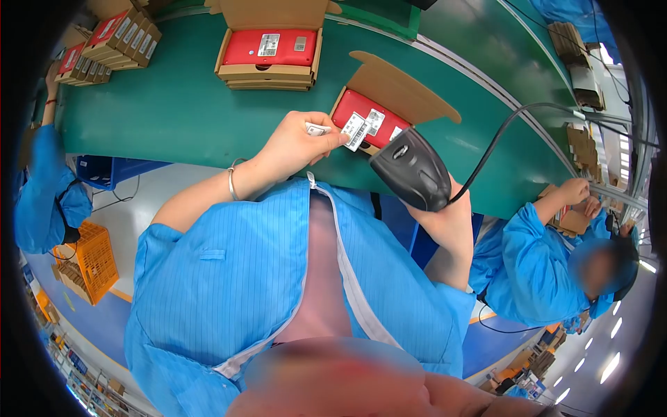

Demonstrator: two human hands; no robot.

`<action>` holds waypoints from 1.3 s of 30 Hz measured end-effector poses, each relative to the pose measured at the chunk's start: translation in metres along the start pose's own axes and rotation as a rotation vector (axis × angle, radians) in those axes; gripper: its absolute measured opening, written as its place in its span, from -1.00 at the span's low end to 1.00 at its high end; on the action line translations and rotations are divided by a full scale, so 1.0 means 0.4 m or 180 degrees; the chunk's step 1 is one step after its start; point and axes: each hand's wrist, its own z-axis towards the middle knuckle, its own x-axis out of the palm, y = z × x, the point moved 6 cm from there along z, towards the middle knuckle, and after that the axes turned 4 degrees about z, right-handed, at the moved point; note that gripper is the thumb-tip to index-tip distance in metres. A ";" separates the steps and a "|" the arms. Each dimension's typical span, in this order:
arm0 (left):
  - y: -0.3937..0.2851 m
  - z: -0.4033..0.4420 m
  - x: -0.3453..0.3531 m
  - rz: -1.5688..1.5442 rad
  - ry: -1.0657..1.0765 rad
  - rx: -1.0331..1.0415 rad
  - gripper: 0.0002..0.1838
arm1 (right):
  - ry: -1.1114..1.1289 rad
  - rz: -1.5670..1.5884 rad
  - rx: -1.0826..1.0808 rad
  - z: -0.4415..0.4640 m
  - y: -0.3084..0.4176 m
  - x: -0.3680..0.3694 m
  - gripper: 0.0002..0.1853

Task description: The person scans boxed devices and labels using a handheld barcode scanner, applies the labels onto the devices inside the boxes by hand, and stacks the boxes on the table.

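Between thumb and forefinger, my left hand (297, 144) pinches a white printed label (355, 132), with another small white label (317, 129) lying against its fingers. The first label is over a red device (362, 110) in an open cardboard box (399, 85); whether it touches the device cannot be told. My right hand (445, 221) is wrapped round a black barcode scanner (413, 169), its head above the box's near right corner and partly hiding the device. A black cable runs from the scanner to the upper right.
Stacked open boxes (267, 78) with a red device on top stand at the table's (167, 104) far side. More boxes (121, 38) are at the upper left. Co-workers in blue are at left (45, 201) and right (549, 257). An orange crate (97, 260) stands lower left.
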 end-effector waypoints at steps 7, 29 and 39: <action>-0.009 0.052 -0.002 0.0703 -0.0489 0.0039 -0.79 | 0.0073 -0.0607 0.0058 -0.016 0.015 -0.013 -0.57; -0.140 -0.061 -0.408 0.2615 -0.2832 0.1046 -0.60 | 0.1334 -0.1085 0.0202 0.087 -0.084 0.149 -0.59; -0.129 -0.022 -0.414 0.2420 -0.2557 0.1063 -0.78 | 0.1322 -0.0006 0.0460 0.101 0.018 0.172 -0.49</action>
